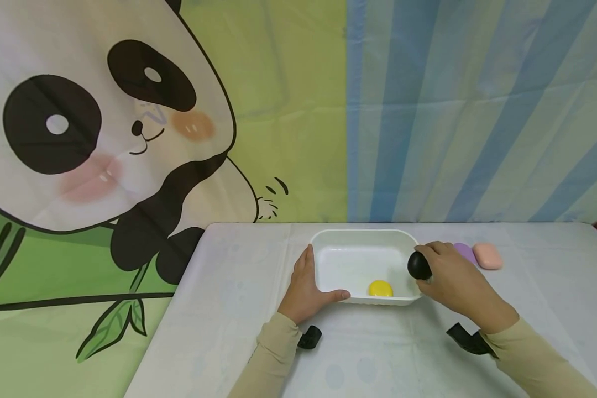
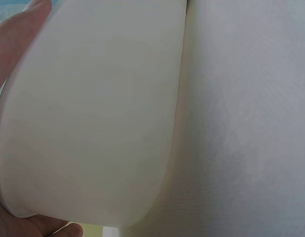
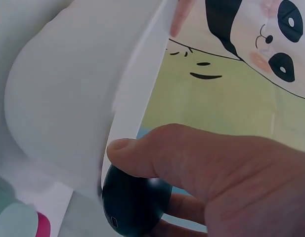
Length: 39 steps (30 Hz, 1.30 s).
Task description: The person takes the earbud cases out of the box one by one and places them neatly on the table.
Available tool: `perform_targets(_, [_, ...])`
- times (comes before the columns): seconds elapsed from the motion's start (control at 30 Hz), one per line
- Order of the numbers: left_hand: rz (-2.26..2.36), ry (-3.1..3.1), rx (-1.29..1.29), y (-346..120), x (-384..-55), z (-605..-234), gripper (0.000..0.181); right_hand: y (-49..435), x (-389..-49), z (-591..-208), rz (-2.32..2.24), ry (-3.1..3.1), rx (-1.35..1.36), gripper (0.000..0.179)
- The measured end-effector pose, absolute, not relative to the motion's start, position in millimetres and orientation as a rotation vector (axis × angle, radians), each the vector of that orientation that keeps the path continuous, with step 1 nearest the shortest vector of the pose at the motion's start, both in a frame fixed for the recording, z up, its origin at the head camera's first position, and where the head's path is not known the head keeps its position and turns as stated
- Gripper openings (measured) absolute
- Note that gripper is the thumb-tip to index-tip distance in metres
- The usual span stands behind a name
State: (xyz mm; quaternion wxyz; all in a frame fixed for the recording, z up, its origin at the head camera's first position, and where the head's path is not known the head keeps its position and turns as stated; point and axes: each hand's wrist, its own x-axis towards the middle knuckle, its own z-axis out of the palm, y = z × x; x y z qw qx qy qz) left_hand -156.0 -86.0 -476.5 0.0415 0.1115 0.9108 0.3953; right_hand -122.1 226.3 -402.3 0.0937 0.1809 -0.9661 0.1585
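A white rectangular tray with rounded corners stands on the table. My left hand holds its near left corner, thumb along the front rim and fingers along the left side. In the left wrist view the tray's pale outer wall fills much of the picture. My right hand grips a smooth black egg-shaped thing at the tray's right rim. The right wrist view shows the thumb on top of this dark rounded thing and fingers behind it. Inside the tray, near the front wall, lies a yellow round thing.
Right of the tray, behind my right hand, lie a purple rounded thing, partly hidden, and a pink rounded block. A white patterned cloth covers the table. Behind it hangs a curtain with a panda and stripes.
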Motion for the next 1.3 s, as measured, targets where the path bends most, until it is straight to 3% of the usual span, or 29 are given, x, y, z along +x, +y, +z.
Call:
perform_targets(0.7, [1.211, 2.779, 0.34, -86, -156, -477, 0.138, 263, -108, -406, 0.397, -2.87, 0.487, 0.066])
perform_targets(1.07, [1.2, 2.785, 0.348, -86, -156, -478, 0.138, 288, -106, -419, 0.356, -2.779, 0.594, 0.062])
perform_targets(1.3, [1.214, 2.781, 0.35, -86, -156, -478, 0.138, 303, -105, -425, 0.298, -2.914, 0.492, 0.069])
